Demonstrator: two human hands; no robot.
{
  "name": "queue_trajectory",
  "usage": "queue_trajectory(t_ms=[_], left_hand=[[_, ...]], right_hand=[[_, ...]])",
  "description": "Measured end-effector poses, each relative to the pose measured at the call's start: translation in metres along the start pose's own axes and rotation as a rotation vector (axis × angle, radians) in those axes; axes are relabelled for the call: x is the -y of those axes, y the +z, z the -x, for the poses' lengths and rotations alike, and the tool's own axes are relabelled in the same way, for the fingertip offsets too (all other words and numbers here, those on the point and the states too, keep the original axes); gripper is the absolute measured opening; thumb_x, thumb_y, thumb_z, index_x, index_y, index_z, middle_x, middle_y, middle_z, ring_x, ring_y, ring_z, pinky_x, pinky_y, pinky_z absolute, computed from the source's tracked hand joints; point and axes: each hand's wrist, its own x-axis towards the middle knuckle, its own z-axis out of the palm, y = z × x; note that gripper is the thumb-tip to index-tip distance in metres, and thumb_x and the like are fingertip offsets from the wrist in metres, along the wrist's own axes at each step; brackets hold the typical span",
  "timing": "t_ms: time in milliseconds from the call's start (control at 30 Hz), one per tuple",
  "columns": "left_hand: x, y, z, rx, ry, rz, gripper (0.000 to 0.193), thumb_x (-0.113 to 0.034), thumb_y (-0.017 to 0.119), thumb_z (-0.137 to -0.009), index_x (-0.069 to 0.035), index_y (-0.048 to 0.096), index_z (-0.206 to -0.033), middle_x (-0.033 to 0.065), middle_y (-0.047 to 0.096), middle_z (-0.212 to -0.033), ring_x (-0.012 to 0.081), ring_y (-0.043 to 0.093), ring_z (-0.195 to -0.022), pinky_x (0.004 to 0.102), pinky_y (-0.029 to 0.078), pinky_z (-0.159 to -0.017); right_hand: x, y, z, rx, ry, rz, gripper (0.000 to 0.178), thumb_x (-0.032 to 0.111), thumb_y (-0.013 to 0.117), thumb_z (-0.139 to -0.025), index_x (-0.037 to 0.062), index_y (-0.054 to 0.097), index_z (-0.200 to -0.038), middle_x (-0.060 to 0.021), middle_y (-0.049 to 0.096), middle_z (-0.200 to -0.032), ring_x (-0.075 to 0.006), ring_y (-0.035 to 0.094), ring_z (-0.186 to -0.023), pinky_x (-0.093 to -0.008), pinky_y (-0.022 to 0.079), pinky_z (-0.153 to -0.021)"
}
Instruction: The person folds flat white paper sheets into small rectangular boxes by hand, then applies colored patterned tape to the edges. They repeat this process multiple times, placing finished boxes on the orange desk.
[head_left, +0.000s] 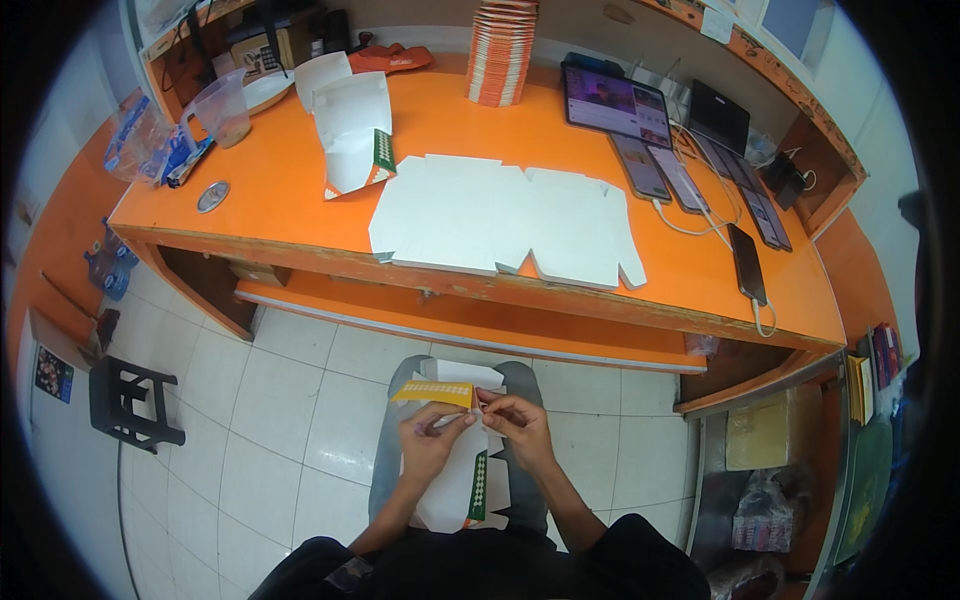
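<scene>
A partly folded cardboard box (445,487) lies across my lap, its white inside facing up. One yellow patterned wall stands raised at its far end, and a green patterned edge shows along its right side. My left hand (432,435) pinches the box near the corner of the yellow wall, thumb and fingers together. Close beside it, my right hand (517,428) grips the same corner, with fingertips at a small flap. The two hands almost meet there. What exactly lies between the fingertips is too small to make out.
On the orange desk (430,130) lie flat white box blanks (490,215). Folded open boxes (352,125) and a tall stack of cartons (502,55) stand behind. A tablet (618,103), phones (640,165) and cables are at right, a plastic jug (222,108) at left. A black stool (135,400) stands on the floor.
</scene>
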Motion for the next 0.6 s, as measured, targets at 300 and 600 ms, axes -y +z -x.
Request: queue_trajectory(t_ms=[300, 600], left_hand=[[0.003, 0.01, 0.007, 0.037, 0.005, 0.145, 0.016, 0.0, 0.068, -0.084, 0.002, 0.061, -0.099, 0.011, 0.066, -0.1, 0.0149, 0.063, -0.095, 0.0259, 0.05, -0.084], [0.0, 0.012, 0.008, -0.018, 0.06, 0.162, 0.025, 0.001, 0.064, -0.087, 0.006, 0.06, -0.111, 0.0113, 0.065, -0.106, 0.0171, 0.063, -0.099, 0.0255, 0.05, -0.085]], right_hand=[[0.001, 0.0, 0.003, 0.01, -0.062, -0.067, 0.01, 0.0, 0.065, -0.085, 0.0021, 0.064, -0.095, -0.0149, 0.056, -0.124, -0.0187, 0.056, -0.109, -0.0299, 0.047, -0.089], [0.006, 0.011, 0.001, 0.101, -0.107, -0.003, 0.018, 0.001, 0.066, -0.085, 0.0026, 0.06, -0.101, -0.0141, 0.053, -0.126, -0.022, 0.051, -0.117, -0.0358, 0.04, -0.1]])
